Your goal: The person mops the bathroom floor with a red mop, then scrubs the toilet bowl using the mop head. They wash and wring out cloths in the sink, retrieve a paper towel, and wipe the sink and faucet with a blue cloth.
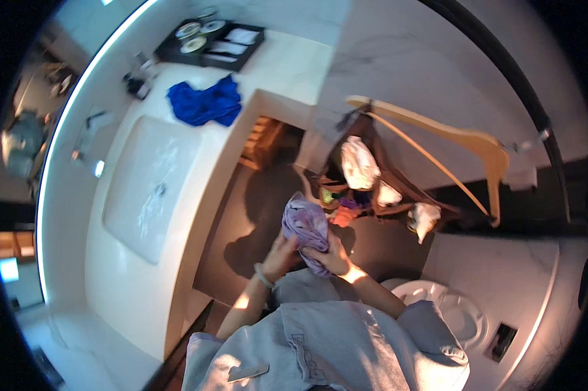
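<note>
A bunched lavender cloth is held in front of my body, gripped from both sides. My left hand, with a pale band at the wrist, closes on its lower left. On the lower right, my right hand has its fingers wrapped over the fabric. Just beyond the cloth hangs a brown hanging organizer on a wooden hanger. White rolled cloth sticks out of one of its pockets, and an orange-red piece shows lower down.
To the left runs a white counter with a sink. A crumpled blue cloth lies on it, near a black tray of toiletries. A dark bottle stands by the mirror. A round white lid-like thing is low at right.
</note>
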The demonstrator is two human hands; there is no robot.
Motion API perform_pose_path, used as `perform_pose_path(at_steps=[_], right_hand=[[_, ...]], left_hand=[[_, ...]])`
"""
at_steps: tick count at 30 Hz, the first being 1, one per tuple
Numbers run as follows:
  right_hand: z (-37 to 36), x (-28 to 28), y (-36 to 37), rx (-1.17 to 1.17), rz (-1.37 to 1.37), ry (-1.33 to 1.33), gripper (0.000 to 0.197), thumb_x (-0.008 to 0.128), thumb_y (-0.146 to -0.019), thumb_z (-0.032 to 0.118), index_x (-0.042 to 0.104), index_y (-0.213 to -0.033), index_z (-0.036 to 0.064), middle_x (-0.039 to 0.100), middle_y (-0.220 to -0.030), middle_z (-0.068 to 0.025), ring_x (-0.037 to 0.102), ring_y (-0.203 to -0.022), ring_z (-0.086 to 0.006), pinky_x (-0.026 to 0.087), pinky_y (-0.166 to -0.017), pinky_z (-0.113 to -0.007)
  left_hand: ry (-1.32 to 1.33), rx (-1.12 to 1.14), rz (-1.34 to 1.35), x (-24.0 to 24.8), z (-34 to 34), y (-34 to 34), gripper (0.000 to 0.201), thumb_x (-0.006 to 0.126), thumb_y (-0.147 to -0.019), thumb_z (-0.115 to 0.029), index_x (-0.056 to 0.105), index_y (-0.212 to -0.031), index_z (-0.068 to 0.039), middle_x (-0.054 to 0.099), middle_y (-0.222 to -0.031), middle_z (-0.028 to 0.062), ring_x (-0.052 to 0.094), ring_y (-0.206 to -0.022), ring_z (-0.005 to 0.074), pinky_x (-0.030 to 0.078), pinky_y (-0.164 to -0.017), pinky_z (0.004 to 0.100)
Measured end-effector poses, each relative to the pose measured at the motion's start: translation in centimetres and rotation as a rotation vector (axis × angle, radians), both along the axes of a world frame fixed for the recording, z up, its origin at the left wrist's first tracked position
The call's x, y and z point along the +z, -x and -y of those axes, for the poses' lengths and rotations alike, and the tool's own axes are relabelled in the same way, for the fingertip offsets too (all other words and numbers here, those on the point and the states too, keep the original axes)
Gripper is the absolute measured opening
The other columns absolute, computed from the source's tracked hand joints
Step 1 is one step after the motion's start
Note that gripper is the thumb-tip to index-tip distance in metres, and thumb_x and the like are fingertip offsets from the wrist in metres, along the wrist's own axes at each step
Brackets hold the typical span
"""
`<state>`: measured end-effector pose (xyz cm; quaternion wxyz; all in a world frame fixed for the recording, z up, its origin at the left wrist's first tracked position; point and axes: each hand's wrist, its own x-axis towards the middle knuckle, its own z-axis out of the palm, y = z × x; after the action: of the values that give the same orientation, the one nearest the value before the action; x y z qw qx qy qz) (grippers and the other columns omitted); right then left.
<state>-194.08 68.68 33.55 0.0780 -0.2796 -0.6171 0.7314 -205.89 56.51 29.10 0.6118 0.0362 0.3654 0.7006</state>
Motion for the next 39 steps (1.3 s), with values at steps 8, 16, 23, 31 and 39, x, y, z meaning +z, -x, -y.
perform_pose_path(at_steps=[8, 16, 23, 31, 39], right_hand=[[7.1, 0.1, 7.6, 0.427, -0.094, -0.13, 0.077, 0.074, -0.073, 0.014, 0.032, -0.136, -0.0009, 0.038, -0.131, -0.0223, 0.037, -0.127, -0.039, 0.033, -0.105, -0.042], [6.5, -1.2, 7.0, 0.404, -0.135, -0.154, 0.053, 0.07, -0.078, 0.008, 0.049, -0.126, 0.0019, 0.058, -0.116, -0.0137, 0.057, -0.107, -0.0277, 0.044, -0.095, -0.037], [-3.5, -6.0, 1.6, -0.394, -0.079, 0.381, 0.041, 0.061, -0.089, 0.011, 0.048, -0.127, 0.0063, 0.063, -0.11, -0.0066, 0.061, -0.097, -0.0169, 0.051, -0.081, -0.029], [-12.2, -16.9, 5.7, -0.81, -0.109, 0.42, 0.03, 0.058, -0.092, 0.01, 0.052, -0.121, 0.004, 0.062, -0.108, -0.0074, 0.061, -0.097, -0.0178, 0.051, -0.082, -0.031], [-14.0, -20.1, 1.4, -0.471, -0.158, -0.063, 0.039, 0.058, -0.088, 0.006, 0.052, -0.127, 0.0048, 0.059, -0.109, -0.0021, 0.056, -0.098, -0.0132, 0.044, -0.087, -0.028]], left_hand=[[0.18, 0.734, -0.092, 1.7, 7.8, 0.2, 0.034, 0.051, -0.098, -0.015, 0.045, -0.129, -0.004, 0.058, -0.119, 0.0081, 0.057, -0.108, 0.0194, 0.048, -0.093, 0.0346], [0.236, 0.591, -0.3, 1.7, 8.9, -1.5, 0.048, 0.056, -0.095, -0.011, 0.037, -0.137, -0.002, 0.054, -0.122, 0.0073, 0.056, -0.105, 0.0143, 0.048, -0.088, 0.0275], [0.366, 0.283, -0.344, 2.0, 6.1, -2.6, 0.054, 0.056, -0.095, -0.015, 0.031, -0.144, -0.011, 0.052, -0.126, 0.0096, 0.058, -0.097, 0.0121, 0.05, -0.082, 0.0267], [0.505, 0.168, -0.333, 0.5, 8.9, -2.6, 0.038, 0.053, -0.097, -0.019, 0.047, -0.132, -0.006, 0.06, -0.117, 0.009, 0.059, -0.101, 0.0171, 0.049, -0.087, 0.0307], [0.547, 0.269, -0.215, -0.7, 9.3, -4.6, 0.034, 0.056, -0.096, -0.023, 0.052, -0.128, -0.011, 0.062, -0.113, 0.0063, 0.059, -0.097, 0.0146, 0.049, -0.085, 0.0304]])
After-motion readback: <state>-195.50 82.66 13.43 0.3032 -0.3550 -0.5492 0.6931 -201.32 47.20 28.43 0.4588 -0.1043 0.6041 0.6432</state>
